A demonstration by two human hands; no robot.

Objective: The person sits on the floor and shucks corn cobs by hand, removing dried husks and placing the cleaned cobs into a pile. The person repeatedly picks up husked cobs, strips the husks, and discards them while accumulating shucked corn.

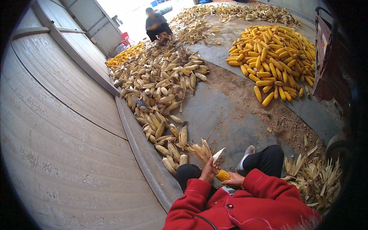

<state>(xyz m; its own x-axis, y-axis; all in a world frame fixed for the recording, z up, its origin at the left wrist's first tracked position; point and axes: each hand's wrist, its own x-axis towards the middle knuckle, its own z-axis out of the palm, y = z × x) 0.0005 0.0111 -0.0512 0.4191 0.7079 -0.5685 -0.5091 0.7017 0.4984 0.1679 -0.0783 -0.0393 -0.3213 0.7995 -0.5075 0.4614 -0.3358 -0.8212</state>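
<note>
An ear of corn (222, 175) is held between my two hands above my lap, its yellow kernels bare at the near end. My left hand (209, 170) grips the dry husk leaves (201, 151), which fan out beyond my fingers towards the floor. At the bare end of the ear, my right hand (234, 180) is closed around it, and part of the kernels is hidden by the fingers. Just past my left knee, unhusked ears (172, 152) lie at the tail of a long heap (161, 77) of corn in pale husks.
Husked yellow corn is piled (273, 57) at the right, near a reddish metal vehicle part (322, 51). Loose husks (319, 178) lie by my right side. A corrugated metal wall (72, 129) runs along the left. Another person (156, 24) squats at the heap's far end, near more yellow ears (126, 54).
</note>
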